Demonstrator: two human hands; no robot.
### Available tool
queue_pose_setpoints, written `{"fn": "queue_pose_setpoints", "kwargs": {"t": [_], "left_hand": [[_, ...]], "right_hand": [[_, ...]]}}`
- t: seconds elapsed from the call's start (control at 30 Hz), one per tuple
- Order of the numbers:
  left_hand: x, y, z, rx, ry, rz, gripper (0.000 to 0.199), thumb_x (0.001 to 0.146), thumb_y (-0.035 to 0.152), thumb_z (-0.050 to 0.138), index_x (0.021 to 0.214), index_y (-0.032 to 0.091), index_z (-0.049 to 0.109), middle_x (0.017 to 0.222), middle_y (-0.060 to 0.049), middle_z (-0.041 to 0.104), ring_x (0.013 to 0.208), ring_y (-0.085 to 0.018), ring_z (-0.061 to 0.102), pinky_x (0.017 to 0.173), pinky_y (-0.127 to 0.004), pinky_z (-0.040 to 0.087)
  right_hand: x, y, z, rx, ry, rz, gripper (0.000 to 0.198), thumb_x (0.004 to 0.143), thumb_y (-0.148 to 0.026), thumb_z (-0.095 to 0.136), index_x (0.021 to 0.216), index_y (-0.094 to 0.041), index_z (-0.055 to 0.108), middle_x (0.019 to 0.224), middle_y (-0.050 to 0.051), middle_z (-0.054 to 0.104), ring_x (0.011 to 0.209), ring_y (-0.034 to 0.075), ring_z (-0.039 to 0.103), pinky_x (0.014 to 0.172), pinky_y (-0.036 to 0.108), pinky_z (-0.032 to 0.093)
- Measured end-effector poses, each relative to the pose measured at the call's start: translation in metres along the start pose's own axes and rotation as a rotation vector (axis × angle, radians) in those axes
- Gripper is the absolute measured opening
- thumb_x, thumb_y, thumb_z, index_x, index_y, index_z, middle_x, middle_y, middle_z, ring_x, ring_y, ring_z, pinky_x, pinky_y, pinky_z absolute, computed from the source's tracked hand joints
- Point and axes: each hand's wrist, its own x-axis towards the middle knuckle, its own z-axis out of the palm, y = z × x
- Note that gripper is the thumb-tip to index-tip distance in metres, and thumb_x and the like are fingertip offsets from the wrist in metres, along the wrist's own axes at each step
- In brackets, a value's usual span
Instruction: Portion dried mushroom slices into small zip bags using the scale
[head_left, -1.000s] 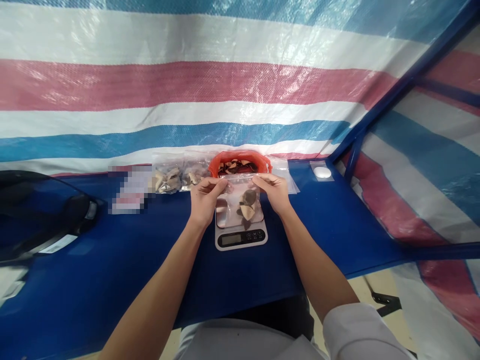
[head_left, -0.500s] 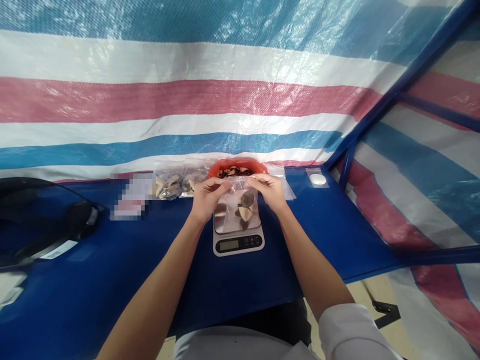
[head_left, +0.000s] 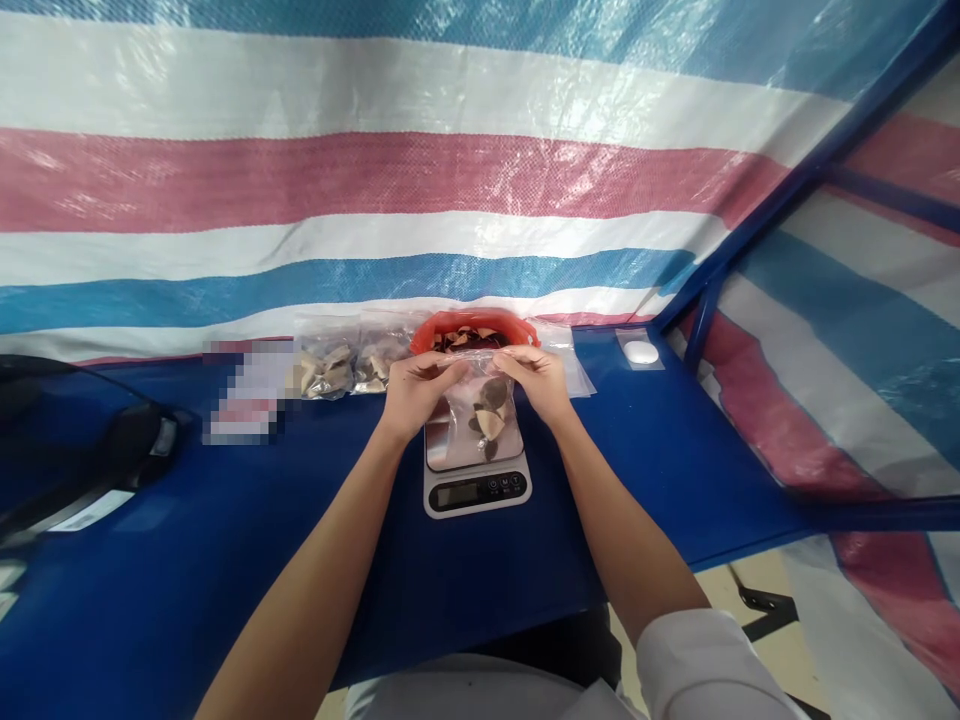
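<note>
A clear plastic bag with several pale and dark chip-like pieces in it hangs over the kitchen scale. My left hand pinches the left part of the bag's top edge. At the right part of that edge, the fingers of my right hand are closed on the plastic. Whether the bag's bottom rests on the scale's plate I cannot tell. Just behind my hands stands a red container holding more dark and pale pieces, its front hidden by the bag and fingers.
Filled clear bags lie left of the red container, beside a blurred-out paper. Flat clear bags lie to its right. A white round object sits farther right on the blue table. Something black stands at the left.
My view has shifted slightly. Both hands stay on the bag's top edge over the scale, with the fingertips a little closer along it.
</note>
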Motion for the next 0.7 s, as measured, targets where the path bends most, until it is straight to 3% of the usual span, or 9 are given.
{"fn": "queue_pose_setpoints", "kwargs": {"t": [0.37,0.7], "left_hand": [[-0.0017,0.0004,-0.0008,-0.027,-0.043,-0.018,0.023,0.070,0.041,0.086,0.074,0.019,0.081,0.073,-0.005,0.077,0.068,-0.019,0.069,0.071,-0.030,0.055],[-0.0039,0.0026,-0.0014,0.017,0.010,0.006,0.019,0.068,0.039,0.086,0.069,0.021,0.080,0.066,-0.003,0.075,0.062,-0.018,0.067,0.066,-0.030,0.055]], "right_hand": [[-0.0012,0.0078,-0.0014,-0.045,-0.081,-0.030,0.030,0.075,-0.054,0.079,0.075,-0.025,0.076,0.076,0.001,0.076,0.074,0.019,0.072,0.074,0.035,0.061],[-0.0045,0.0014,-0.0017,-0.007,-0.036,-0.001,0.029,0.069,-0.052,0.083,0.076,-0.025,0.078,0.076,0.001,0.078,0.074,0.020,0.073,0.075,0.037,0.062]]}}
